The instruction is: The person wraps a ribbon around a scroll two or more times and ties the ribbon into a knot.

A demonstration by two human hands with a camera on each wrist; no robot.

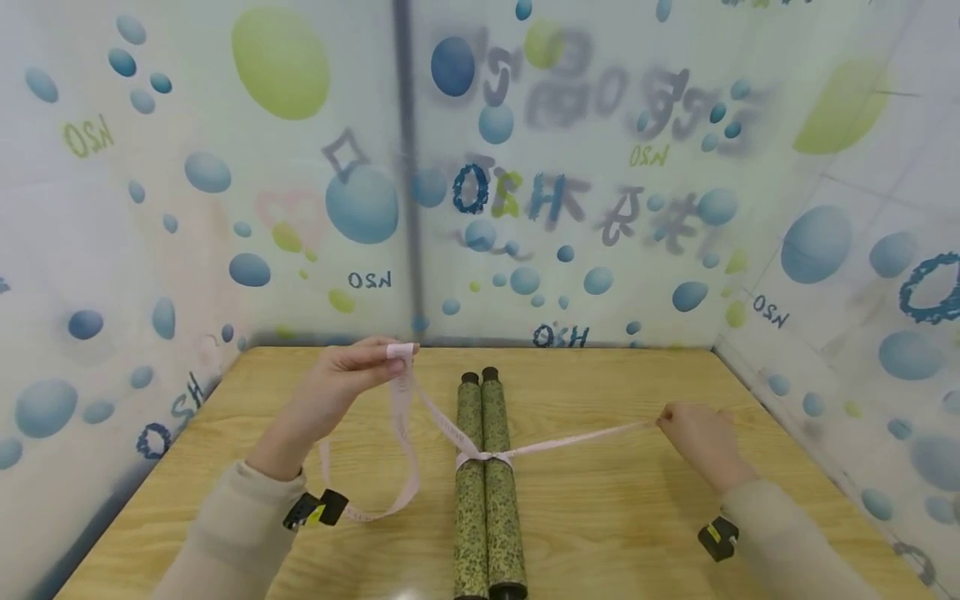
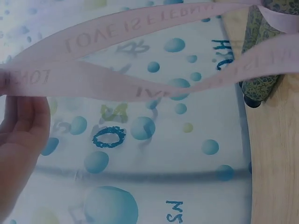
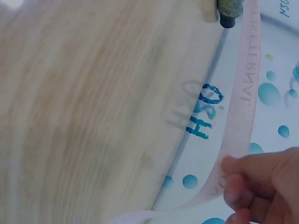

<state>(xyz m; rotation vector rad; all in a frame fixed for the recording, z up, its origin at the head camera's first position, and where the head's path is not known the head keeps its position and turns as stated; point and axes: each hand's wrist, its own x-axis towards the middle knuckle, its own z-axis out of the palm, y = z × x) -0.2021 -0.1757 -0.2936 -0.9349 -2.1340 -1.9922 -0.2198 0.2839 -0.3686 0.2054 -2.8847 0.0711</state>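
With our left hand (image 1: 352, 377) and right hand (image 1: 701, 442) each pinching the pink lettered ribbon (image 2: 117, 28), we should pull evenly and low, so its crossing sits centred between the paired scrolls (image 1: 471, 517). These lie side by side along the wooden table's (image 1: 600, 517) middle, green-patterned, with black end knobs (image 1: 491, 373).

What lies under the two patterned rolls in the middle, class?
Under the two patterned rolls is the wooden table, visible on either side. The surface directly beneath is covered, so how the pink ribbon runs there cannot be seen.
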